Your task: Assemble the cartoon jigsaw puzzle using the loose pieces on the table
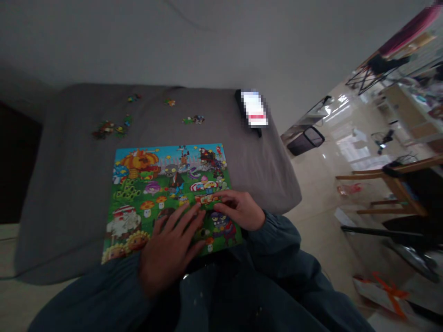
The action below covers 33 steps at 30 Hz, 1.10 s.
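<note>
A colourful cartoon jigsaw puzzle (133,186) with zombies, a pumpkin and sunflowers lies flat in front of me. My left hand (171,249) rests palm down across its lower middle, fingers spread and covering part of the picture. On the right side, my right hand (240,210) bends its fingers, with thumb and index closed about the right end of a small reddish puzzle piece (206,198). A left fingertip comes close to that piece's other end. Whether the piece sits flush in the puzzle is too blurred to tell.
The puzzle lies on a grey cloth-covered surface (76,184) against a pale wall. Loose puzzle pieces (110,129) lie in small groups toward the back. A phone (254,109) with a lit screen leans at the back right. A dark bin (306,140) and wooden chair (398,184) stand beyond.
</note>
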Motion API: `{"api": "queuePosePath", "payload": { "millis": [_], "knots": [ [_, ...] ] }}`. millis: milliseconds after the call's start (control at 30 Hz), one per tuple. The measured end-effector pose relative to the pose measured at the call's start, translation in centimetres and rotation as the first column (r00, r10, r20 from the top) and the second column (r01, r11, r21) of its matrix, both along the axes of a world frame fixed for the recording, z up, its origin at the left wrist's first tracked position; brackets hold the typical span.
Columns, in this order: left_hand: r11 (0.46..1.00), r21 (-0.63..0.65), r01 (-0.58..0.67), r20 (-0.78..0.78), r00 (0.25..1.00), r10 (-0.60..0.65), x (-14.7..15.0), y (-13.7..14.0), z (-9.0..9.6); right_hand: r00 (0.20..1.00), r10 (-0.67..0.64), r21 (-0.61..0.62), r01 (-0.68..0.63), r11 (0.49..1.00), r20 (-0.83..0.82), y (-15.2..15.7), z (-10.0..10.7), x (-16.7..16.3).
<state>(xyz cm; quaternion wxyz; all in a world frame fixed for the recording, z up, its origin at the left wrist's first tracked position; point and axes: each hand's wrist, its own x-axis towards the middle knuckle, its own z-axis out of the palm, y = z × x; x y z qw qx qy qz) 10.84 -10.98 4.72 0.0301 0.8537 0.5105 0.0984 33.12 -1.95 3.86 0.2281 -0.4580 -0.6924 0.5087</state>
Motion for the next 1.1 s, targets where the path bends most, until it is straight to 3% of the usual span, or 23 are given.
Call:
{"api": "queuePosePath", "payload": {
  "millis": [200, 333, 433, 567, 667, 867, 1100],
  "knots": [
    [0.97, -0.025, -0.243, 0.034, 0.969, 0.244, -7.7, 3.8, 1.3, 0.999, 0.0, 0.046, -0.002, 0.999, 0.047, 0.3, -0.6, -0.5],
    [0.909, 0.034, -0.415, 0.199, 0.894, 0.401, -13.0, 6.5, -0.7, 0.998, -0.017, 0.086, 0.012, 0.996, 0.061, 0.0, -0.6, -0.9],
    [0.845, 0.094, -0.527, 0.313, 0.821, 0.477, -15.3, 7.4, -2.7, 0.997, -0.057, 0.087, 0.053, 0.995, 0.045, -0.3, -0.7, -1.3],
    [0.769, 0.137, -0.625, 0.427, 0.737, 0.523, -16.0, 7.3, -4.1, 0.996, -0.082, 0.066, 0.079, 0.995, 0.037, -0.6, -0.7, -1.8],
    [0.784, 0.111, -0.61, 0.434, 0.74, 0.514, -15.9, 7.2, -3.9, 0.996, -0.059, 0.079, 0.054, 0.995, 0.068, -0.5, -0.6, -2.0],
    [0.788, 0.078, -0.611, 0.434, 0.732, 0.525, -15.6, 7.4, -3.3, 0.991, -0.064, 0.316, 0.024, 0.949, 0.117, -0.3, -1.0, -2.3],
    [0.786, 0.059, -0.615, 0.438, 0.724, 0.534, -15.4, 7.3, -3.2, 0.978, -0.021, 0.366, -0.058, 0.929, 0.209, -0.1, -1.1, -2.5]
  ]
}}
